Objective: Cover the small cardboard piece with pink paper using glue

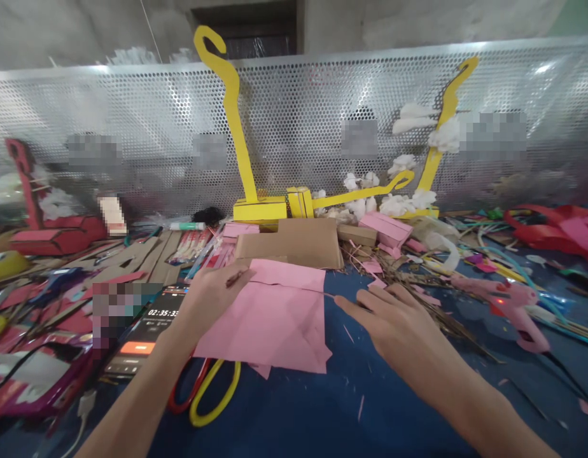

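A pink paper sheet [275, 324] lies on the blue work surface, with a narrower pink piece [289, 275] along its upper part and a dark line between them. My left hand [217, 292] is closed on the paper's upper left edge, fingertips pressed together. My right hand [399, 324] is just right of the sheet, index finger stretched toward it and the other fingers curled. A thin pink strip [328, 294] runs from the paper's right edge to that fingertip; the thumb is hidden. Scissors with red and yellow handles [215, 393] stick out from under the sheet.
A cardboard piece [294, 245] stands behind the paper. Yellow hooked stands [244, 159] are before a perforated metal panel [294, 114]. A phone [146, 331] showing a timer lies left; a pink glue gun [506, 302] with a red light lies right, among scraps.
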`<state>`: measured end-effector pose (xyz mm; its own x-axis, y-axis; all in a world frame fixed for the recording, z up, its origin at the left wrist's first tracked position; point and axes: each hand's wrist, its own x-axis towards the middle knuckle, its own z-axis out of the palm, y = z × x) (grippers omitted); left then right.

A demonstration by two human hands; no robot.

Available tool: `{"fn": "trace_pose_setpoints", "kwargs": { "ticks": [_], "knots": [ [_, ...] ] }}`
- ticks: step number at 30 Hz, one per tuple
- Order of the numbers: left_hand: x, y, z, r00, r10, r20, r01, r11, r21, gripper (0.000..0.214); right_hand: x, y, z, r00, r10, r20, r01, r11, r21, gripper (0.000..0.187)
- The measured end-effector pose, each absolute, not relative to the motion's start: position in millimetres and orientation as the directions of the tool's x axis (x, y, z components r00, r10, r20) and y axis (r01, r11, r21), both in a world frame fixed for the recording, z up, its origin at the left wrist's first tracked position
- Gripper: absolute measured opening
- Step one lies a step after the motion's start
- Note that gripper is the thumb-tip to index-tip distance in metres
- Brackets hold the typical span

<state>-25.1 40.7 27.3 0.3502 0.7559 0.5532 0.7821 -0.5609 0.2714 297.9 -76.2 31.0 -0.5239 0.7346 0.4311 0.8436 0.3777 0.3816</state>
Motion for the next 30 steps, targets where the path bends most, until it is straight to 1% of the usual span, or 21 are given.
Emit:
{"fn": "trace_pose_setpoints", "kwargs": {
  "ticks": [2, 5, 9, 11, 14, 17, 18, 20, 23, 25, 26, 27, 29, 30],
  "knots": [
    [-27, 42, 29, 0.330, 0.745, 0.580, 0.790, -0.554, 0.263, 0.026, 303, -75, 31, -0.499, 0.760, 0.415, 0.858, 0.369, 0.356, 0.049],
    [-30, 44, 31, 0.294, 0.728, 0.620, 0.788, -0.551, 0.275, 0.029, 310, -72, 30, -0.444, 0.804, 0.397, 0.892, 0.353, 0.282, 0.045],
    [-31, 47, 30, 0.271, 0.718, 0.641, 0.774, -0.559, 0.299, 0.030, 316, -64, 25, -0.361, 0.825, 0.436, 0.931, 0.294, 0.215, 0.041],
    [-30, 49, 27, 0.257, 0.729, 0.635, 0.760, -0.558, 0.334, 0.030, 317, -60, 20, -0.317, 0.844, 0.433, 0.947, 0.253, 0.200, 0.040],
    [-27, 51, 20, 0.262, 0.752, 0.605, 0.717, -0.571, 0.399, 0.031, 319, -55, 12, -0.253, 0.900, 0.355, 0.962, 0.195, 0.193, 0.035],
    [-22, 53, 15, 0.293, 0.754, 0.588, 0.689, -0.593, 0.417, 0.030, 318, -53, 8, -0.200, 0.936, 0.291, 0.975, 0.161, 0.152, 0.030],
    [-20, 53, 14, 0.297, 0.747, 0.595, 0.687, -0.600, 0.410, 0.029, 317, -52, 7, -0.184, 0.936, 0.299, 0.981, 0.157, 0.114, 0.030],
    [-16, 51, 14, 0.307, 0.719, 0.623, 0.678, -0.625, 0.387, 0.026, 313, -50, 5, -0.152, 0.924, 0.350, 0.985, 0.169, -0.020, 0.032],
    [-8, 44, 14, 0.363, 0.662, 0.656, 0.614, -0.699, 0.367, 0.021, 301, -45, 2, -0.134, 0.872, 0.472, 0.923, 0.282, -0.260, 0.041],
    [-1, 39, 13, 0.426, 0.610, 0.668, 0.545, -0.762, 0.349, 0.019, 292, -41, 0, -0.153, 0.815, 0.559, 0.860, 0.388, -0.330, 0.051],
    [3, 36, 13, 0.461, 0.582, 0.670, 0.508, -0.792, 0.338, 0.019, 288, -39, -2, -0.168, 0.796, 0.581, 0.829, 0.433, -0.353, 0.053],
    [6, 34, 12, 0.488, 0.550, 0.678, 0.470, -0.820, 0.328, 0.020, 285, -37, -4, -0.181, 0.792, 0.583, 0.796, 0.466, -0.386, 0.051],
    [10, 31, 11, 0.526, 0.517, 0.675, 0.416, -0.849, 0.325, 0.021, 280, -34, -7, -0.205, 0.817, 0.540, 0.733, 0.493, -0.469, 0.034],
    [11, 31, 11, 0.533, 0.521, 0.667, 0.412, -0.848, 0.333, 0.022, 280, -32, -9, -0.210, 0.835, 0.508, 0.708, 0.488, -0.510, 0.025]
  ]
}}
